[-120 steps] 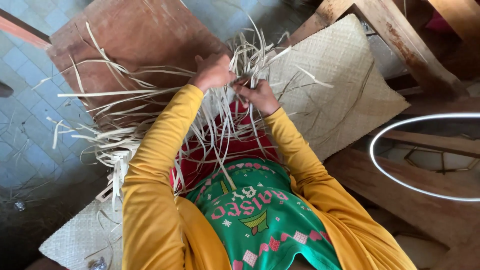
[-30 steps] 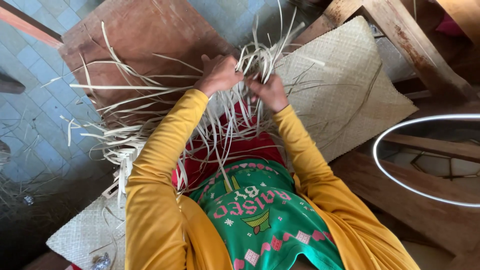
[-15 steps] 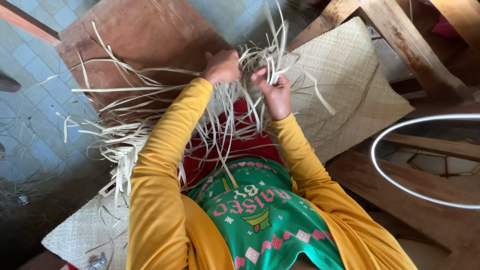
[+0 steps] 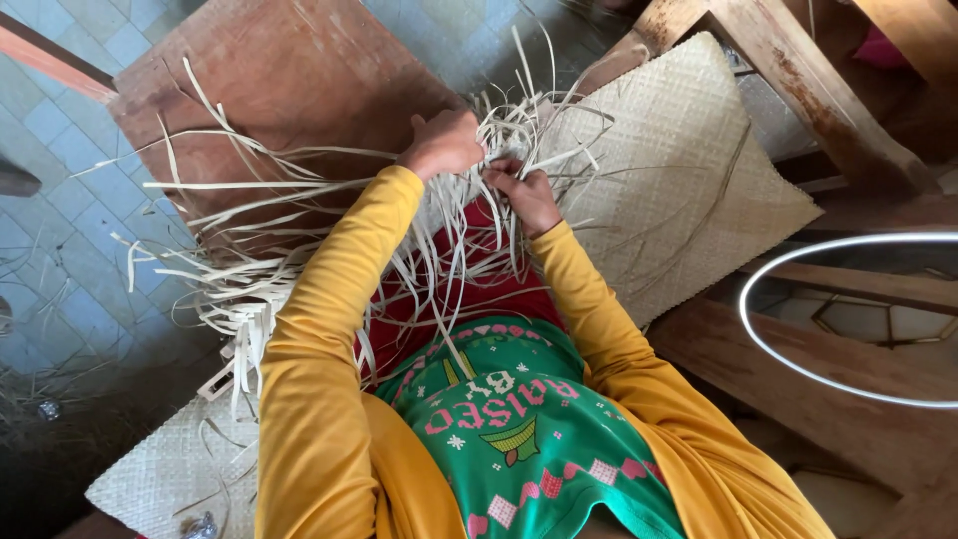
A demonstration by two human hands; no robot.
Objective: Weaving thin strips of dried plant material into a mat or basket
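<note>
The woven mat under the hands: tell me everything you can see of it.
The woven mat is a pale straw-coloured sheet of flat plaited strips in a fine checked weave. It lies flat and skewed, one finished corner pointing right over wooden beams; another part shows at lower left. Its middle is hidden by the person's body. At the unfinished edge, loose strips fan out over a brown board and the tiled floor. The left hand and right hand grip strips at that edge.

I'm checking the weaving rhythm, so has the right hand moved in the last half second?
Yes. The right hand has drawn left, closer to the left hand, measured against the pale woven mat's edge, among the pale straw strips.
</note>
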